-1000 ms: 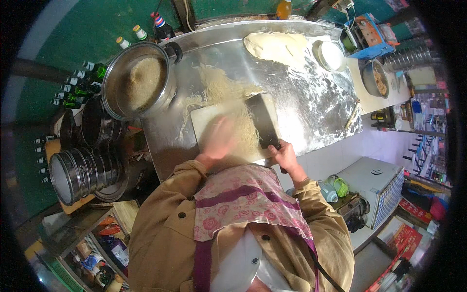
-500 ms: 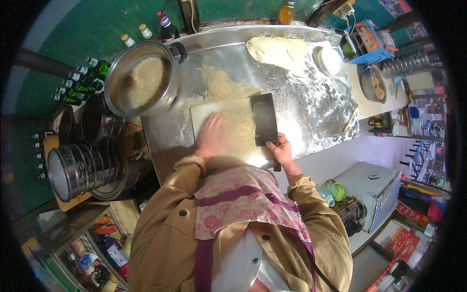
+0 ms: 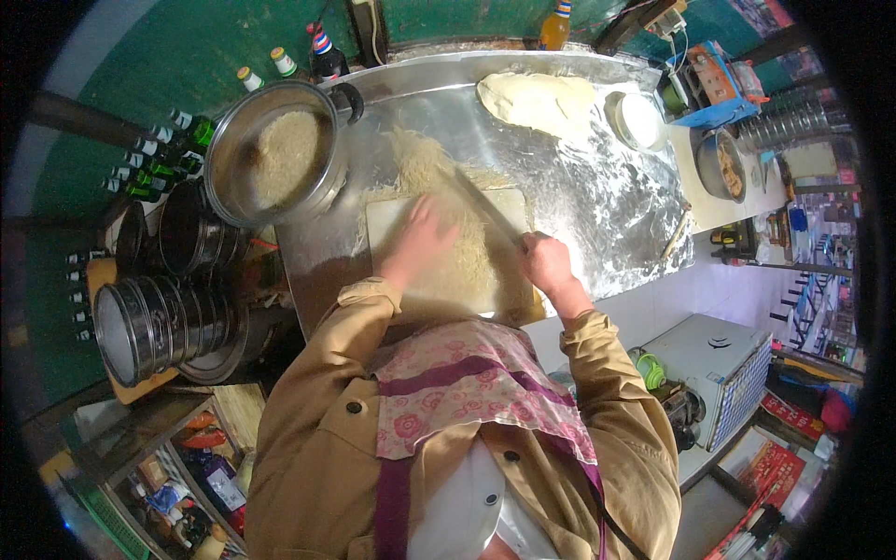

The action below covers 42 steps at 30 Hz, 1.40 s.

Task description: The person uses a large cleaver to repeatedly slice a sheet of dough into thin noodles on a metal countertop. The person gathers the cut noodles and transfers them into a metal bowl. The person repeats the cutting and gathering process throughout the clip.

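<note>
My right hand (image 3: 549, 263) is closed round the handle of a cleaver (image 3: 492, 210), whose blade shows nearly edge-on and slants away to the left. Under its far end, pale thin shreds (image 3: 474, 257) lie across a white cutting board (image 3: 383, 224). My left hand (image 3: 425, 238) rests on the left part of these shreds, fingers stretched out and somewhat blurred, holding nothing that I can see. Past the board's far edge, a looser heap of shreds (image 3: 417, 157) spreads over the metal worktop (image 3: 364, 140).
At the far left stands a large metal pot (image 3: 213, 168) with shreds inside. A slab of dough (image 3: 537, 101) lies at the back, beside a bowl of white flour (image 3: 640, 121). Flour covers the worktop's right side, near a thin stick (image 3: 674, 233). Stacked steamers (image 3: 163, 327) sit at left.
The cleaver has turned from lying broad side up to nearly edge-on, and its tip has swung left over the shreds. My left hand has shifted slightly right and away from me.
</note>
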Each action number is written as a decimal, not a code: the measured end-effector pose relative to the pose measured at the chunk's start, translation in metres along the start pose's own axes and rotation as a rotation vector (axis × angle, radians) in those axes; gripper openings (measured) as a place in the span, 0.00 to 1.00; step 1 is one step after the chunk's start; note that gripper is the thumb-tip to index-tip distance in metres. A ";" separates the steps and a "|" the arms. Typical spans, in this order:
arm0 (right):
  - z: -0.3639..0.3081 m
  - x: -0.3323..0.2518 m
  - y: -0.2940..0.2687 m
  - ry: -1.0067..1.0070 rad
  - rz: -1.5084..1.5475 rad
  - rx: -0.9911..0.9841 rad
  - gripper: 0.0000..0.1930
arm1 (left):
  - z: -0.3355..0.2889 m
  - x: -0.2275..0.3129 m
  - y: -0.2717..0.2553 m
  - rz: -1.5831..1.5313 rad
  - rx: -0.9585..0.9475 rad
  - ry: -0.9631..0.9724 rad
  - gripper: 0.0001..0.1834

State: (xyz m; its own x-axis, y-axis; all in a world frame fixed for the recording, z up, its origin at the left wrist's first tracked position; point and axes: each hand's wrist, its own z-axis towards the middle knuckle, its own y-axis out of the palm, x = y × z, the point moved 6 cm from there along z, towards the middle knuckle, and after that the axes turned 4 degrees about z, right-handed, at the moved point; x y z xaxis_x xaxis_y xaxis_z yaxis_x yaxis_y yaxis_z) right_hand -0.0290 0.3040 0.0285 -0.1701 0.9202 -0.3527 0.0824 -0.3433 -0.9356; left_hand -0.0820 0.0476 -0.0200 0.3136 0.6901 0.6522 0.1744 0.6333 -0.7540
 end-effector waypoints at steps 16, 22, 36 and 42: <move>0.017 0.032 -0.033 0.174 0.417 -0.109 0.11 | -0.009 -0.017 -0.021 -0.071 0.057 0.104 0.25; 0.090 0.082 -0.018 0.205 0.525 -0.007 0.10 | 0.075 -0.074 -0.043 0.072 0.118 -0.126 0.34; 0.185 0.124 0.012 0.261 0.512 -0.359 0.12 | 0.108 -0.079 -0.009 -0.019 0.110 0.030 0.26; 0.230 0.083 0.048 -0.091 0.343 -0.492 0.18 | 0.074 -0.092 -0.035 -0.096 0.286 0.025 0.24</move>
State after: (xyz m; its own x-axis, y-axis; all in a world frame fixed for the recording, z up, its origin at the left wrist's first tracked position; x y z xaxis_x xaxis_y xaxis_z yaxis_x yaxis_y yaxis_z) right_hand -0.2648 0.3208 -0.0494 -0.1345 0.7452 -0.6531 0.5881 -0.4704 -0.6579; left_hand -0.1861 -0.0118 -0.0481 0.3324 0.6157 0.7145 -0.0647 0.7706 -0.6340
